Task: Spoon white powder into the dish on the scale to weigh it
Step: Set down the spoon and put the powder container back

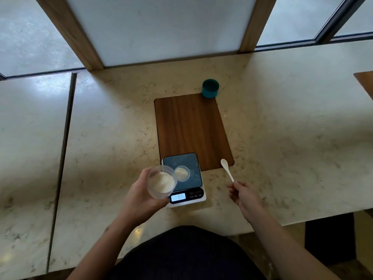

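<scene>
From the head camera, your left hand is wrapped around the clear powder cup, tilted at the left edge of the scale. Your right hand pinches the white spoon, its long axis pointing away from you, bowl to the right of the scale. The dish sits on the scale's platform with powder inside; the blurred display possibly reads a small figure. The cup lies left of the spoon, across the scale.
</scene>
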